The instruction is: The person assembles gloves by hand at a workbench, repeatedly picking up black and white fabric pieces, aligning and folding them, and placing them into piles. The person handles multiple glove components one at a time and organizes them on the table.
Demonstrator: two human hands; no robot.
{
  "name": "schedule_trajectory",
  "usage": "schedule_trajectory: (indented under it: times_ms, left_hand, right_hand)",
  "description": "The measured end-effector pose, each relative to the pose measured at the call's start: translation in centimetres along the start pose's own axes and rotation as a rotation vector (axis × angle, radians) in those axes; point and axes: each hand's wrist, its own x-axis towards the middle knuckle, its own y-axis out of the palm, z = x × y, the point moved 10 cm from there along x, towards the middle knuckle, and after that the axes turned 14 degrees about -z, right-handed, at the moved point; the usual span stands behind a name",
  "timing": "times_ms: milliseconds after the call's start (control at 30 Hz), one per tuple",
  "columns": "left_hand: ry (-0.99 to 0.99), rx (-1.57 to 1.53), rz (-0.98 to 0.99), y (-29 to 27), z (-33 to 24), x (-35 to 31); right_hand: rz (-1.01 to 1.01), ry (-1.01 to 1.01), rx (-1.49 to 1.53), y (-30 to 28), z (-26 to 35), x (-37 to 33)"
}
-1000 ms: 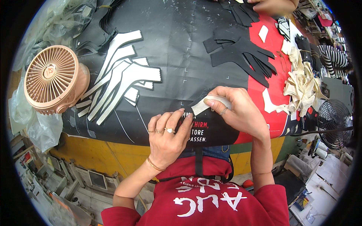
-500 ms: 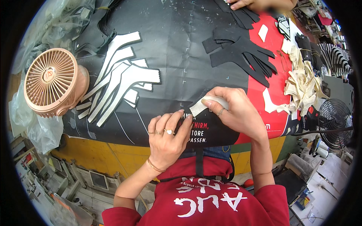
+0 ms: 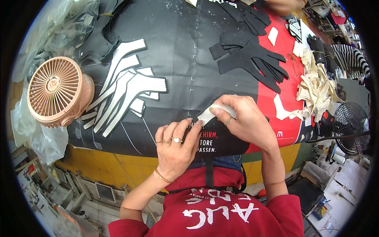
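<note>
A folded off-white fabric piece (image 3: 208,115) with a cut end lies between my two hands, low over the table's near edge. My right hand (image 3: 246,120) is closed around it, thumb pressed on top and the rest of the piece curled inside the palm. At its left corner my left hand (image 3: 175,144) has its fingers bent together, the fingertips meeting the corner; my left thumb is hidden. Left of my hands lies a fanned stack of white forked pieces (image 3: 134,89) with dark undersides. Black forked pieces (image 3: 252,55) lie in a pile farther right.
A pink desk fan (image 3: 55,91) stands at the left beside clear plastic bags (image 3: 51,39). Cream fabric scraps (image 3: 314,89) are heaped at the right, near a black wire-caged fan (image 3: 349,128). Another person's hand (image 3: 285,6) shows at the far edge. The table cover (image 3: 173,47) is black and red.
The off-white piece's end has come against my left fingertips, and its corner now bends there. My right thumb has shifted slightly on it. The other person's hand has moved back.
</note>
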Motion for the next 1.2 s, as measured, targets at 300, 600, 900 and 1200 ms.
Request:
schedule_trajectory:
  times_ms: [300,600,900,1200]
  left_hand:
    - [0.030,0.051,0.069,0.5,-0.3,-0.1]
    - [0.014,0.081,0.100,0.6,-0.4,0.2]
    - [0.025,0.099,0.122,0.7,-0.5,0.4]
    - [0.015,0.071,0.152,0.7,-0.5,0.6]
  right_hand:
    - [-0.017,0.005,-0.018,0.0,0.0,-0.1]
    - [-0.168,-0.075,-0.001,-1.2,1.1,-0.6]
    - [-0.267,0.058,-0.085,-2.0,-1.1,-0.8]
    - [-0.283,0.025,-0.069,-2.0,-1.1,-1.0]
